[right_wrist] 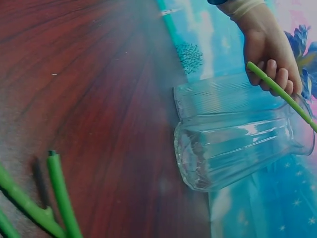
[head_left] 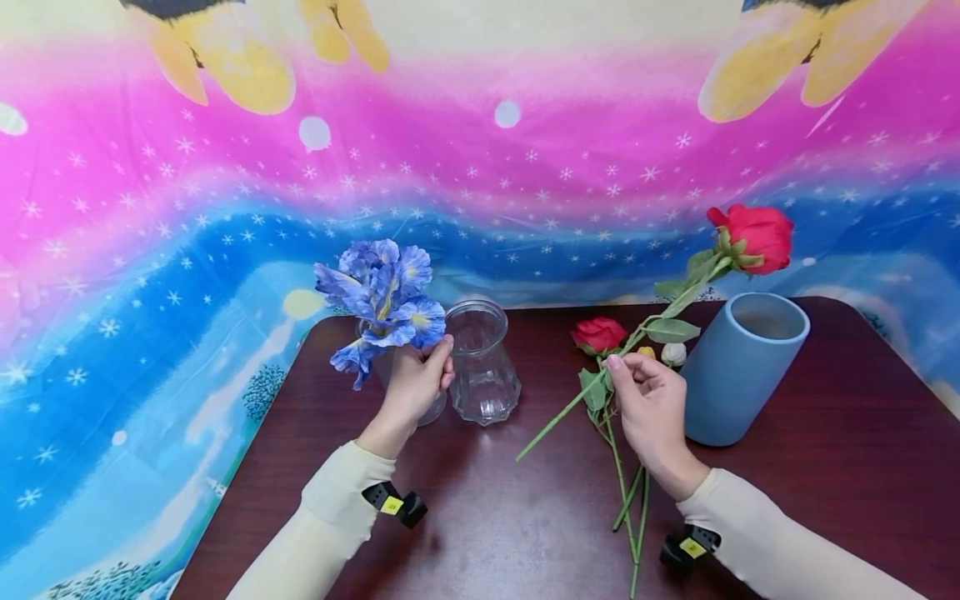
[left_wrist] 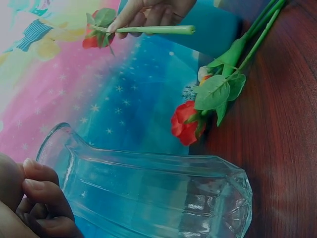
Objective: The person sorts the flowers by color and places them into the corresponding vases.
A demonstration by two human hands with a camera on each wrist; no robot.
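My left hand [head_left: 416, 379] has its fingers curled just under a cluster of blue iris blooms [head_left: 382, 292] and grips the iris there; its stem is hidden. Behind this hand stands a ribbed glass vase [right_wrist: 213, 99], partly hidden. Right beside it is a clear glass vase [head_left: 483, 375] with a flared rim; curled fingers [left_wrist: 47, 193] show near that rim in the left wrist view. My right hand [head_left: 648, 404] pinches the green stem of a red rose [head_left: 757, 237] between thumb and fingers. The bloom points up and right, and the bare stem end slants down left.
More flowers lie on the dark wooden table [head_left: 525, 517]: a red rose [head_left: 600, 335], a yellow bloom [head_left: 647, 352] and a white bud [head_left: 674, 355]. A blue-grey vase [head_left: 738, 375] stands right of my right hand. Behind the table hangs a colourful printed cloth [head_left: 600, 200].
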